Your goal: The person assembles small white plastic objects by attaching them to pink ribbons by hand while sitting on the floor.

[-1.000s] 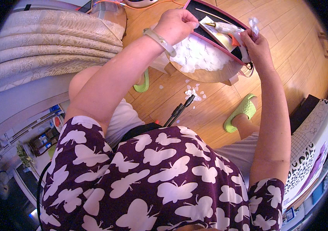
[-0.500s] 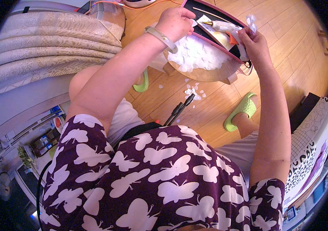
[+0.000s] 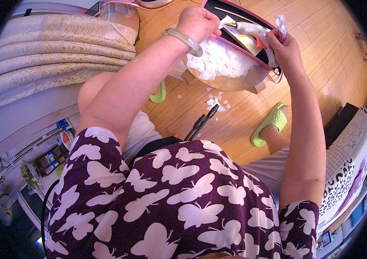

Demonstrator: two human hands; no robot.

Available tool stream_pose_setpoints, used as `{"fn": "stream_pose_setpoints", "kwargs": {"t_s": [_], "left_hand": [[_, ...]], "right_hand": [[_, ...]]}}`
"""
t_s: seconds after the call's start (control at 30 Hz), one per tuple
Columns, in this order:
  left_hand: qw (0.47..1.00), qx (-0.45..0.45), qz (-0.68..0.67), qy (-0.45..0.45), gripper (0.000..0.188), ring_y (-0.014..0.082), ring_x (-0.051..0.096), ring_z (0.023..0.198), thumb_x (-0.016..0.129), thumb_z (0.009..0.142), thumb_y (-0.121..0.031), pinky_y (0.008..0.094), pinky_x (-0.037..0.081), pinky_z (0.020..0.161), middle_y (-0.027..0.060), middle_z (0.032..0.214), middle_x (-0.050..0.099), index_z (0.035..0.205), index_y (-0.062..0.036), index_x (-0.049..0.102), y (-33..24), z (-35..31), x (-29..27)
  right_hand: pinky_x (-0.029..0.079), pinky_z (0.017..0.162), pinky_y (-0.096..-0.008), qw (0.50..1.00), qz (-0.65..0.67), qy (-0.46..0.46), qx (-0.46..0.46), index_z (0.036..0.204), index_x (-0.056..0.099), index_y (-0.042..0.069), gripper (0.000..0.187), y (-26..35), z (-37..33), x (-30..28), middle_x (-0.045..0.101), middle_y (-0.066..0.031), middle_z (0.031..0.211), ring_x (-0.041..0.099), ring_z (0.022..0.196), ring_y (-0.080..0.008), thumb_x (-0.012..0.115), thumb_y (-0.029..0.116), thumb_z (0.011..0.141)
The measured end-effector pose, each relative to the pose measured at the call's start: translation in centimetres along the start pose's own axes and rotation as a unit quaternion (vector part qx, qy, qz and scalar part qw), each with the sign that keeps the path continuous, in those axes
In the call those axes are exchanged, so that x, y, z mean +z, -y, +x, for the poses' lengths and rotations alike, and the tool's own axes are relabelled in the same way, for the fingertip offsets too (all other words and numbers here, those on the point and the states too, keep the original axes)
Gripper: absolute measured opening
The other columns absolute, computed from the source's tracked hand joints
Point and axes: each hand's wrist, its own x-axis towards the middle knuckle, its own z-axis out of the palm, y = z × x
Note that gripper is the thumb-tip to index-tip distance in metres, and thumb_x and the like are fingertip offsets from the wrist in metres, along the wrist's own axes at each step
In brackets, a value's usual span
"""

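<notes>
My left hand (image 3: 198, 25), with a pale bangle (image 3: 185, 40) at its wrist, pinches a small white petal-shaped piece (image 3: 222, 23) between thumb and fingers. That piece is at the brass tip of a white glue gun (image 3: 250, 29) with an orange trigger (image 3: 260, 41); contact looks likely but is too small to be sure. The gun is gripped by my right hand (image 3: 285, 49), fingers closed around its rear. A whitish, crumpled petal-like bunch (image 3: 281, 25) sticks up by the same hand; how it is held is partly hidden.
Under the gun lies a dark tray with a pink rim (image 3: 247, 54), holding a thin stick (image 3: 234, 15). White petal pieces (image 3: 218, 60) cover a round brown surface (image 3: 257, 81) beside it. More are scattered on the wooden floor (image 3: 218, 102). A black rod (image 3: 201, 123) rises before my lap.
My left hand has shifted slightly right, bringing the white petal piece up to the glue gun's tip. The gun's nozzle has tilted a little; my right hand stays nearly still.
</notes>
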Motion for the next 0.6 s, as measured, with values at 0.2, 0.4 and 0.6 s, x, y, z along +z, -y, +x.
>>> {"fn": "stream_pose_setpoints", "kwargs": {"t_s": [0.2,0.4,0.6], "left_hand": [[1.000,-0.013,-0.022,0.006,0.014,0.0162,0.061,0.064,0.056,0.077,-0.009,0.0222,0.051,0.054,0.0111,0.075,0.060,0.083,0.0043,0.056,-0.46,-0.36,0.27],[1.000,-0.004,-0.022,0.007,0.013,0.0160,0.061,0.064,0.056,0.078,-0.008,0.0221,0.051,0.054,0.0102,0.074,0.059,0.083,0.0039,0.056,-0.50,-0.26,0.43],[1.000,0.016,-0.010,0.000,0.012,0.0152,0.061,0.064,0.055,0.079,-0.007,0.0220,0.051,0.055,0.0098,0.075,0.059,0.083,0.0038,0.056,-0.49,0.01,0.74]], "right_hand": [[0.041,0.057,-0.0250,1.000,0.005,0.004,0.008,0.076,0.055,0.002,0.019,-0.32,0.18,-0.10,0.055,-0.0023,0.066,0.048,0.060,-0.0094,0.059,0.021,0.078],[0.041,0.056,-0.0248,1.000,-0.001,0.000,0.006,0.075,0.055,0.002,0.019,-0.21,0.15,-0.04,0.055,-0.0020,0.066,0.048,0.060,-0.0092,0.059,0.021,0.078],[0.040,0.055,-0.0242,1.000,0.018,0.002,-0.004,0.075,0.054,0.002,0.018,-0.39,0.12,-0.07,0.053,-0.0010,0.065,0.047,0.059,-0.0089,0.059,0.020,0.078]]}}
